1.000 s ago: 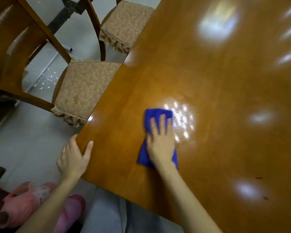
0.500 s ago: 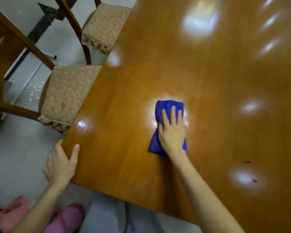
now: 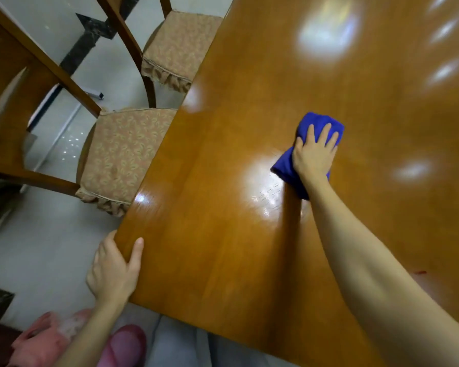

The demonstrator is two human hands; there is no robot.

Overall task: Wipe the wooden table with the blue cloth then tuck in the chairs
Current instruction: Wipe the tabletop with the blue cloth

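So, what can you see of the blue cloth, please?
The blue cloth looks soft, like microfibre, and is bunched into a folded pad. It lies on the glossy wooden table, away from the edges. The right hand presses on it with fingers spread, covering its centre; both ends stick out.

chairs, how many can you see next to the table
2. Both stand along the left edge of the wooden table: the nearer chair close to the corner, the farther chair beyond it. More may be out of frame.
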